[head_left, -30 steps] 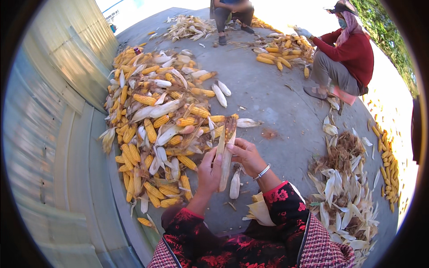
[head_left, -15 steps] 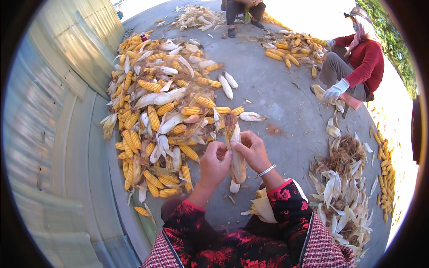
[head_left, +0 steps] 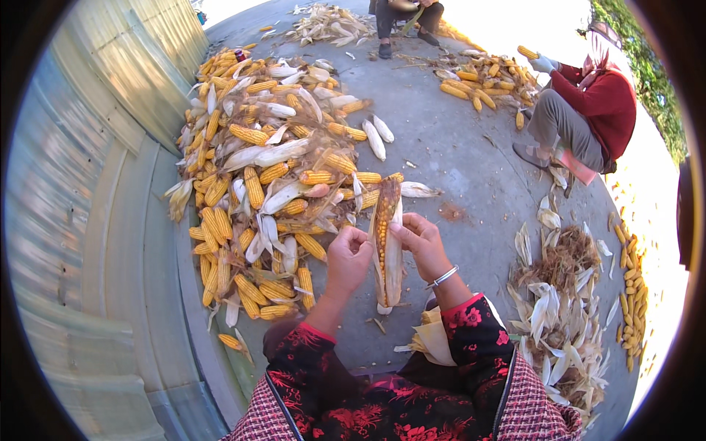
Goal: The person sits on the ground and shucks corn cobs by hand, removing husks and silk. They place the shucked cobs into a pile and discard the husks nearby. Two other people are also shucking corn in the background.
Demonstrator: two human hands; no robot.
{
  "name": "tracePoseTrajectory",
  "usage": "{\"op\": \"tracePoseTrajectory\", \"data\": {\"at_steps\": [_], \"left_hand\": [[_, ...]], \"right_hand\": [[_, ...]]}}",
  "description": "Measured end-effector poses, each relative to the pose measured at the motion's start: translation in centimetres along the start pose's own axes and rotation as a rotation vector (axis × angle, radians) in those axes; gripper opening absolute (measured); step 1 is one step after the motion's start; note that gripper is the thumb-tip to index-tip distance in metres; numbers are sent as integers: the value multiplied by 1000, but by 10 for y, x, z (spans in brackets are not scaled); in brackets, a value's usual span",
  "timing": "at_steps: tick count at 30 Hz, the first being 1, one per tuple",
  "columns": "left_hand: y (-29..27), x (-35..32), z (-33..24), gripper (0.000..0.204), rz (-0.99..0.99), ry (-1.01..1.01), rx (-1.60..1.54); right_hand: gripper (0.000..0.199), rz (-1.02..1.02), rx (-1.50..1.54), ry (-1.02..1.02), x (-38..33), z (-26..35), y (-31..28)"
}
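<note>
Upright in front of me stands a half-husked ear of corn [head_left: 382, 242], its yellow kernels showing in a long strip between pale husk leaves. My right hand [head_left: 423, 248], with a silver bangle at the wrist, grips its right side, thumb on the husk. On the other side, my left hand [head_left: 348, 257] is closed with thumb and fingertips pinching the left husk edge. The lower tip of the ear is wrapped in white husk. To the left lies a large pile of corn [head_left: 254, 187], some ears bare, others still in husk.
Loose husks [head_left: 548, 316] and brown silk lie at right, beside a row of bare ears [head_left: 632, 294]. A corrugated metal wall [head_left: 81, 184] runs along the left. A person in a red top [head_left: 610, 103] sits at far right near a smaller corn heap [head_left: 485, 81]; another person [head_left: 408, 22] sits at the back.
The husk on the ear has opened, baring a strip of kernels; my left hand has drawn its edge slightly leftward. The person at right has raised a gloved hand holding an ear.
</note>
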State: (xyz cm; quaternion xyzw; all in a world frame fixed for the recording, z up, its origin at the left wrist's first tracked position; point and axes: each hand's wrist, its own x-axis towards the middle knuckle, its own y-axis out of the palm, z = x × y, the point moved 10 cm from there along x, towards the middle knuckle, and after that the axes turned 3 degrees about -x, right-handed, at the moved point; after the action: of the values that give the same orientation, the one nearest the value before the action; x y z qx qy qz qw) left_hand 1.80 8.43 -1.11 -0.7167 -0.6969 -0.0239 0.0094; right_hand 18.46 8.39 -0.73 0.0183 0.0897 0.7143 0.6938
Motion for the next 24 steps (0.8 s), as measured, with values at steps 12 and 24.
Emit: {"op": "tracePoseTrajectory", "data": {"at_steps": [12, 24], "left_hand": [[17, -3, -5, 12, 76, -121, -275], [2, 2, 26, 16, -93, -355, -709]], "right_hand": [[30, 60, 311, 116, 1, -9, 9], [35, 188, 339, 180, -5, -13, 30]]}}
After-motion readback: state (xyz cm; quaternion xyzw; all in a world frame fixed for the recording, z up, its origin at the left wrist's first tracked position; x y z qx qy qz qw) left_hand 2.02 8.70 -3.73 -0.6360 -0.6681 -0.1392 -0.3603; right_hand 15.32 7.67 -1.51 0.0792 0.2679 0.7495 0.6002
